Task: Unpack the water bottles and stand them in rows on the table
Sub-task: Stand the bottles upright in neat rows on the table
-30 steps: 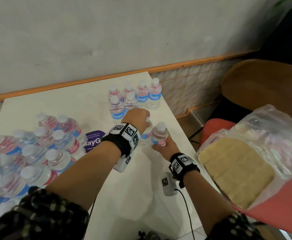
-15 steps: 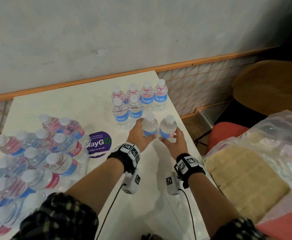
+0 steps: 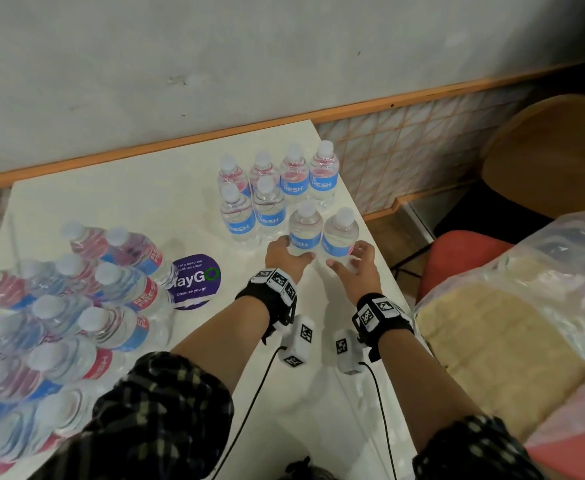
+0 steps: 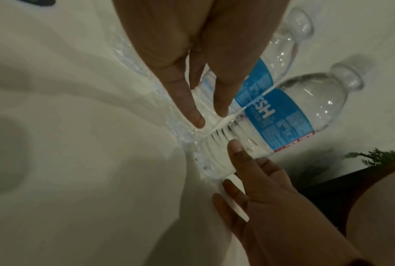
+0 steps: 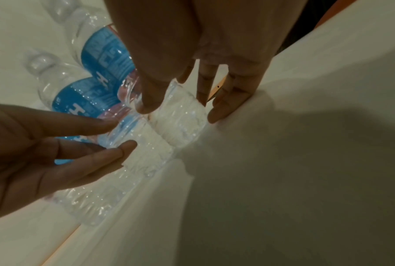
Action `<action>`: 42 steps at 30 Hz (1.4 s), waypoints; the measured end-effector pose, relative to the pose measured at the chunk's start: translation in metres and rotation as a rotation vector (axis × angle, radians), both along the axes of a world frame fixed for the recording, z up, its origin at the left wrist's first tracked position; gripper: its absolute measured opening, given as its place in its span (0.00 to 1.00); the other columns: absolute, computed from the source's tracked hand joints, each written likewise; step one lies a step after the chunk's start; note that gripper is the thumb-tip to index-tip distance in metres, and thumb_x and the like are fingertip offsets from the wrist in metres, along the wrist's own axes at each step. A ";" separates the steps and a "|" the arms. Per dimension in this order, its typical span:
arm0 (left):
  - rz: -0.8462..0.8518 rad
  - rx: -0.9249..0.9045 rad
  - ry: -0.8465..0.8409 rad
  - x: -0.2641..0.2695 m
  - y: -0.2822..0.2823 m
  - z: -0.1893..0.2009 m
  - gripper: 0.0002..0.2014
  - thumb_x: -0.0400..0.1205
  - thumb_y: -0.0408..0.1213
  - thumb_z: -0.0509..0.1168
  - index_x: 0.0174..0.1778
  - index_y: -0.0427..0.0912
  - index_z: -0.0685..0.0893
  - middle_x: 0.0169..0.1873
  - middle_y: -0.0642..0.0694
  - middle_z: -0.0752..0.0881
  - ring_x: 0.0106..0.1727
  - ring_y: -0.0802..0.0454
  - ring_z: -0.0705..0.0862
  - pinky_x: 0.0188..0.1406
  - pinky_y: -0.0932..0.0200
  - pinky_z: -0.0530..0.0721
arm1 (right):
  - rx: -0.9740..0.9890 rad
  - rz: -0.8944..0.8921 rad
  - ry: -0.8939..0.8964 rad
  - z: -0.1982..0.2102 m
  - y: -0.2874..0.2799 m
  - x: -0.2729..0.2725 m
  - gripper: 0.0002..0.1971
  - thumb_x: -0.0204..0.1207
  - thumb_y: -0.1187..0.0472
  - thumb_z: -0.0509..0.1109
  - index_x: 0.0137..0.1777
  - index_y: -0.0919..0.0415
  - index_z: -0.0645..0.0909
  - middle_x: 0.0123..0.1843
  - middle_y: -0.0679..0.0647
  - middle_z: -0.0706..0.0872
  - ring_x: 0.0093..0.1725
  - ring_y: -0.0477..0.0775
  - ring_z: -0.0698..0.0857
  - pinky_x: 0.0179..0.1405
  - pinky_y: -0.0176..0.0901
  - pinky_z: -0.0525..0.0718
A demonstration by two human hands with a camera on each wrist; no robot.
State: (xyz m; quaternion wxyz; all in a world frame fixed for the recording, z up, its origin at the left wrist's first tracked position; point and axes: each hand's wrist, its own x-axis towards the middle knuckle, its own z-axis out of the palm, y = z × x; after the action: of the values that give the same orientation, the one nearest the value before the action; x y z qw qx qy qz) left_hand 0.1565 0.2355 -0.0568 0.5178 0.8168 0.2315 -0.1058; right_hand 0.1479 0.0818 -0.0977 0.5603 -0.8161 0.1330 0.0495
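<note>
Room and surface (head view): grey wall with an orange rail behind a pale bench (image 3: 117,209), whose right edge drops off toward a red seat (image 3: 464,251).
Standing rows (head view): six upright bottles (image 3: 270,188) stand at the far right corner, four behind and two in front, packed close, probably to keep the rows square.
Left bottle (head view): the left hand (image 3: 285,258) grasps the base of the left bottle (image 3: 304,230), standing just beside the front pair.
Right bottle (head view): the right hand (image 3: 356,268) cups the right bottle (image 3: 340,237) low down, fingers loosened and part spread; it seems to complete the second row, near the bench edge.
Remaining pack (head view): the shrink-wrapped pack (image 3: 59,323) leans at the left, many bottles not yet unpacked.
Writing (head view): blue labels read "RESH", likely part of a longer word; a purple sticker (image 3: 195,280) reads "ayGO" and "Clean as you go".
Left wrist view: thumb and fingers (image 4: 221,93) bracket the ribbed lower body; the right hand's fingers (image 4: 239,154) touch the neighbouring bottle, whose label shows "ESH".
Right wrist view: thumb and fingers (image 5: 228,100) lie straight around the base, seemingly steadying rather than squeezing; the low hold probably keeps the bottle from tipping.
</note>
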 end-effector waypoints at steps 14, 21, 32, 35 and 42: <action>0.045 -0.147 0.067 0.036 0.006 -0.034 0.29 0.60 0.54 0.70 0.47 0.32 0.86 0.46 0.36 0.90 0.52 0.38 0.89 0.58 0.43 0.86 | -0.165 0.056 -0.008 -0.007 0.000 0.046 0.25 0.80 0.46 0.62 0.77 0.43 0.65 0.66 0.57 0.76 0.58 0.54 0.81 0.61 0.62 0.81; 0.083 -0.193 0.086 0.040 0.007 -0.040 0.19 0.72 0.58 0.69 0.31 0.43 0.81 0.42 0.36 0.90 0.49 0.39 0.90 0.53 0.45 0.88 | -0.204 0.054 -0.022 -0.008 0.000 0.058 0.23 0.80 0.48 0.63 0.75 0.45 0.70 0.65 0.58 0.75 0.58 0.50 0.79 0.62 0.43 0.75; 0.074 -0.203 0.110 0.055 0.006 -0.040 0.24 0.78 0.54 0.67 0.46 0.30 0.84 0.47 0.33 0.89 0.49 0.38 0.90 0.53 0.45 0.88 | -0.253 0.040 0.009 -0.011 0.002 0.074 0.23 0.80 0.45 0.62 0.75 0.42 0.70 0.63 0.58 0.75 0.54 0.47 0.76 0.60 0.44 0.75; 0.065 -0.203 0.116 0.059 0.007 -0.044 0.24 0.77 0.54 0.67 0.46 0.31 0.84 0.48 0.32 0.89 0.50 0.38 0.89 0.54 0.45 0.88 | -0.254 0.039 -0.003 -0.013 0.003 0.079 0.23 0.80 0.45 0.62 0.75 0.42 0.70 0.63 0.59 0.76 0.54 0.47 0.76 0.61 0.45 0.76; 0.051 -0.181 0.119 0.064 0.006 -0.042 0.26 0.80 0.52 0.65 0.51 0.26 0.83 0.48 0.31 0.88 0.51 0.37 0.89 0.52 0.46 0.89 | -0.259 0.046 -0.009 -0.014 0.003 0.083 0.22 0.80 0.45 0.62 0.74 0.41 0.71 0.62 0.59 0.77 0.56 0.50 0.79 0.61 0.47 0.79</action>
State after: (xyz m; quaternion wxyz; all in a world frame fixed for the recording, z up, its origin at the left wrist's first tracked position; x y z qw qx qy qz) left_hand 0.2206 0.2413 -0.0986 0.5773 0.7528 0.2722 -0.1612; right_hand 0.2308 0.0848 -0.1117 0.4494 -0.8847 0.1171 0.0413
